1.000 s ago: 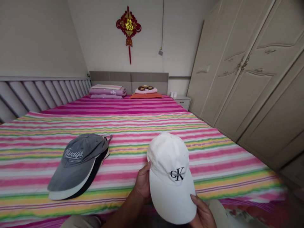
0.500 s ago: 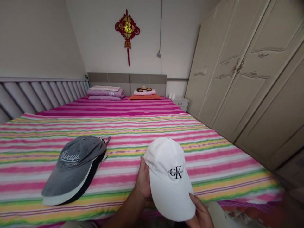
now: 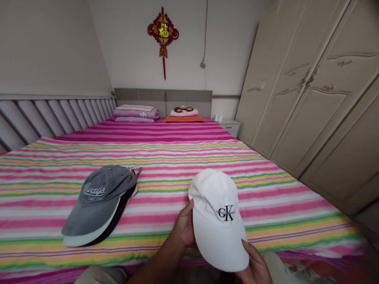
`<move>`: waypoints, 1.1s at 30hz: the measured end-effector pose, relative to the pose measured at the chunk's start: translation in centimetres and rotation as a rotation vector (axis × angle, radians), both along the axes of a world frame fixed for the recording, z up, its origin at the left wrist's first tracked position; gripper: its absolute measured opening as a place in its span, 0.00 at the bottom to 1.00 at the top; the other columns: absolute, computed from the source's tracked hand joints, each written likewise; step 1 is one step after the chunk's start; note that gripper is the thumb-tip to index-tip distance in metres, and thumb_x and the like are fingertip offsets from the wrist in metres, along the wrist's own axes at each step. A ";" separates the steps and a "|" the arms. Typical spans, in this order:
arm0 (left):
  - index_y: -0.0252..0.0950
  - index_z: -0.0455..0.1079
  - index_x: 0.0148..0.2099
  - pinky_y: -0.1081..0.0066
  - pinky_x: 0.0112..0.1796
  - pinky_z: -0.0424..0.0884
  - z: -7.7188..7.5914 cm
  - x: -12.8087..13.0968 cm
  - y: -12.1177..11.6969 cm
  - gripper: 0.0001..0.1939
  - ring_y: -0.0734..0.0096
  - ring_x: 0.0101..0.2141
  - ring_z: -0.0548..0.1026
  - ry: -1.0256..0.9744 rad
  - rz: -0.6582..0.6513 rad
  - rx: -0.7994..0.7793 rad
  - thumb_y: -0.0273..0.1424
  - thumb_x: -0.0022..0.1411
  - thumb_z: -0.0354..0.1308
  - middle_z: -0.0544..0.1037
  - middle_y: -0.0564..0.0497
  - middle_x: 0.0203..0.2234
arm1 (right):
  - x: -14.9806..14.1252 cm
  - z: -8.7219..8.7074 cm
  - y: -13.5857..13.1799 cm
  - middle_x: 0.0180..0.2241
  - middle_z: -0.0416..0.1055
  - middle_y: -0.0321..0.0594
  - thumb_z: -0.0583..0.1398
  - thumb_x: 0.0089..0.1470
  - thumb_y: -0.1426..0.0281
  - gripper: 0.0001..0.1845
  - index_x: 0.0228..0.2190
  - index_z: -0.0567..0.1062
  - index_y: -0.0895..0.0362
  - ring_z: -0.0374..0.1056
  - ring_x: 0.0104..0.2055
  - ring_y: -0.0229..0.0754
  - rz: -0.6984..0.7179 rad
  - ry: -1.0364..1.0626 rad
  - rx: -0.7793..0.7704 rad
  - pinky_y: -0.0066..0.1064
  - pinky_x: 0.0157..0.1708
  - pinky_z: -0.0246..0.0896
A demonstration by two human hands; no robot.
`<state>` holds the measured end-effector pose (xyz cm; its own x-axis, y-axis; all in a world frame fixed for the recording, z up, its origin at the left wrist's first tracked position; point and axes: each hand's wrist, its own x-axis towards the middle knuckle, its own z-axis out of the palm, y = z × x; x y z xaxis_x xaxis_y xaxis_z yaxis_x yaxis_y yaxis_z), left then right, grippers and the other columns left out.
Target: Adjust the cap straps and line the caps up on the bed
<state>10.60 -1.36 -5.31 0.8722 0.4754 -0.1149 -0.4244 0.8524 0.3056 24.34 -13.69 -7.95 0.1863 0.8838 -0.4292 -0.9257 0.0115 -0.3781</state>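
Observation:
I hold a white cap (image 3: 217, 219) with a black "CK" logo over the near edge of the bed, its brim pointing toward me. My left hand (image 3: 184, 227) grips the cap's left side, thumb on the crown. My right hand (image 3: 255, 266) holds the right edge of the brim from below. To the left, a stack of caps (image 3: 100, 203) lies on the striped bedspread (image 3: 166, 165), a grey one with white lettering on top, and white and dark caps under it.
Folded purple bedding (image 3: 135, 114) and a pink pillow (image 3: 183, 113) on an orange cloth lie by the headboard. A cream wardrobe (image 3: 310, 94) lines the right wall. A small nightstand (image 3: 229, 126) stands in the far corner. A red knot ornament (image 3: 163, 32) hangs on the wall.
The white cap stays in both hands, with only slight shifts. The view swayed a little left, then back right.

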 end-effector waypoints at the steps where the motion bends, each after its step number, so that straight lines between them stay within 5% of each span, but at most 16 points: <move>1: 0.27 0.71 0.45 0.57 0.52 0.52 0.0 0.0 0.0 0.24 0.54 0.47 0.69 -0.004 0.002 -0.011 0.41 0.58 0.45 0.77 0.38 0.37 | 0.0 0.1 0.0 0.28 0.77 0.40 0.69 0.25 0.71 0.13 0.22 0.79 0.57 0.72 0.29 0.44 -0.008 0.009 0.000 0.42 0.51 0.56; 15: 0.29 0.71 0.45 0.58 0.53 0.50 0.5 0.3 0.1 0.25 0.56 0.48 0.67 0.012 0.058 -0.058 0.42 0.59 0.43 0.77 0.40 0.36 | -0.9 0.9 -0.2 0.32 0.77 0.36 0.70 0.24 0.74 0.16 0.24 0.78 0.52 0.71 0.39 0.44 -0.093 0.084 0.000 0.39 0.52 0.56; 24: 0.31 0.70 0.47 0.59 0.55 0.47 1.8 0.7 0.4 0.33 0.56 0.52 0.64 -0.105 -0.017 0.048 0.52 0.56 0.40 0.76 0.42 0.40 | -0.6 0.7 -0.1 0.33 0.77 0.38 0.69 0.24 0.78 0.18 0.25 0.78 0.56 0.72 0.33 0.41 -0.044 0.139 -0.027 0.36 0.48 0.61; 33: 0.32 0.70 0.48 0.58 0.55 0.46 2.5 1.6 1.4 0.30 0.57 0.51 0.64 -0.081 0.109 0.035 0.49 0.58 0.41 0.75 0.42 0.42 | 0.0 1.0 0.1 0.33 0.77 0.39 0.69 0.27 0.76 0.17 0.27 0.78 0.56 0.72 0.37 0.44 -0.034 0.061 0.044 0.39 0.51 0.57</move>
<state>12.22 -0.01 -2.77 0.8209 0.5704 -0.0279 -0.5383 0.7892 0.2954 24.33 -13.56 -6.92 0.1915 0.8955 -0.4018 -0.9457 0.0589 -0.3196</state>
